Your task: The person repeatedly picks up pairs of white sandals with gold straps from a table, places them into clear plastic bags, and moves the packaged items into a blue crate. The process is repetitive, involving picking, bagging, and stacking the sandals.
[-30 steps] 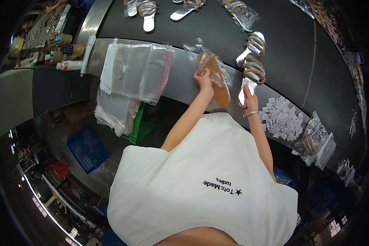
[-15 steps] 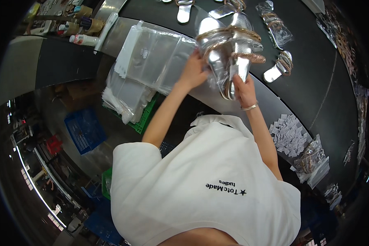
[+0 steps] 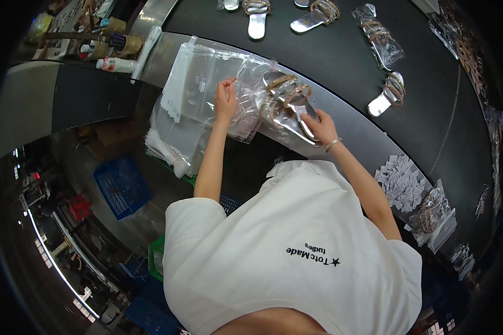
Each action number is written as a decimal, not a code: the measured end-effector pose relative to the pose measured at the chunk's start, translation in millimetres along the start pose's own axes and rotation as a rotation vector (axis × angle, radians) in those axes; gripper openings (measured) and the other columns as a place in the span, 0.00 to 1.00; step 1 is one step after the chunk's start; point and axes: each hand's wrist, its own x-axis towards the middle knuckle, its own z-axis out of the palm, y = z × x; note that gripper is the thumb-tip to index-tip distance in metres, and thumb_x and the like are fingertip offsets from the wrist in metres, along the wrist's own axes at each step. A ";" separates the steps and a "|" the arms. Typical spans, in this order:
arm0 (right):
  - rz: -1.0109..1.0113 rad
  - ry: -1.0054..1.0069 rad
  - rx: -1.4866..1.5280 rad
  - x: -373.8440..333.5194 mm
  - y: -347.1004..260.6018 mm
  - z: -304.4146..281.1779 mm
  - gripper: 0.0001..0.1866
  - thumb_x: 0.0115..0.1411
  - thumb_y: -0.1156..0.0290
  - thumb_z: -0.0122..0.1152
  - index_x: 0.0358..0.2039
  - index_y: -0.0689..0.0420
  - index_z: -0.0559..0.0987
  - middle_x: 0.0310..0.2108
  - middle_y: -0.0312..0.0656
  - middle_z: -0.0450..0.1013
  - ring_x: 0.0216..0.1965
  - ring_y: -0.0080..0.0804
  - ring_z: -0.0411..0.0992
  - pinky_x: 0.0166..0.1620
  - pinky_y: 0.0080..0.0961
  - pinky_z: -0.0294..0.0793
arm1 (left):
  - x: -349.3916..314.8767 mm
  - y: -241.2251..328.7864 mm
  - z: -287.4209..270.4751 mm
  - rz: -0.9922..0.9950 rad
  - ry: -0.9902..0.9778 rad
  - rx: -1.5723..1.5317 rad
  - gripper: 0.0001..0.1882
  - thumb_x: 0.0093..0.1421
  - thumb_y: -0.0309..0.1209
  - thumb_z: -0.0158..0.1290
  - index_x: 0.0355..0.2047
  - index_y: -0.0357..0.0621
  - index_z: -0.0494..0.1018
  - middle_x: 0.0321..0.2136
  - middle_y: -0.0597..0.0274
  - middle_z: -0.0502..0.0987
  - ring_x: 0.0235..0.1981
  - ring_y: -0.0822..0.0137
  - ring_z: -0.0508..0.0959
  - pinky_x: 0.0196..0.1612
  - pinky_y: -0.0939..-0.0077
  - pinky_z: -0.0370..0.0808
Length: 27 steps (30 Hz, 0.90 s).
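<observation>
My right hand (image 3: 320, 127) is closed on the heel end of a pair of silver sandals (image 3: 303, 114) with braided straps. The sandals lie low over the grey table edge, toes pointing up and left. Clear plastic surrounds their toe end; how far they sit inside it I cannot tell. My left hand (image 3: 225, 100) is closed, its fingertips pinching the edge of a clear plastic bag (image 3: 247, 75) left of the sandals. Beneath it lies a stack of flat clear bags (image 3: 193, 67).
Loose silver sandals (image 3: 381, 103) lie on the dark belt (image 3: 341, 61), and a bagged pair (image 3: 381, 40) lies farther back. At right are a heap of small white tags (image 3: 399, 183) and bagged sandals (image 3: 430, 215). A blue crate (image 3: 122, 183) stands at lower left.
The sandals have come down and nearer from above the belt, tilting leftward in my right hand. My left hand has left them and moved left to the plastic.
</observation>
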 end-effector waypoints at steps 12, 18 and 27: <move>-0.018 -0.333 0.254 -16.8 -27.3 1.0 0.18 0.52 0.56 0.63 0.28 0.61 0.77 0.20 0.33 0.70 0.19 0.14 0.65 0.21 0.15 0.62 | 15.6 108.0 -23.7 0.240 -0.444 -0.146 0.05 0.60 0.24 0.38 0.36 0.37 0.61 0.48 0.47 0.71 0.48 0.51 0.71 0.49 0.66 0.67; 0.038 -0.086 0.366 -21.0 -8.1 -26.5 0.21 0.49 0.55 0.64 0.31 0.62 0.77 0.19 0.37 0.71 0.18 0.20 0.65 0.22 0.19 0.63 | 11.6 163.6 33.6 0.513 -0.410 -0.101 0.16 0.58 0.24 0.39 0.47 0.40 0.66 0.45 0.53 0.72 0.52 0.52 0.67 0.55 0.60 0.61; -0.112 0.352 0.708 -30.4 18.8 -79.8 0.16 0.52 0.61 0.64 0.30 0.63 0.77 0.21 0.33 0.72 0.21 0.16 0.65 0.23 0.15 0.63 | 5.4 253.9 111.9 0.716 -0.576 -0.306 0.09 0.55 0.23 0.47 0.37 0.44 0.69 0.46 0.60 0.72 0.51 0.51 0.68 0.56 0.56 0.57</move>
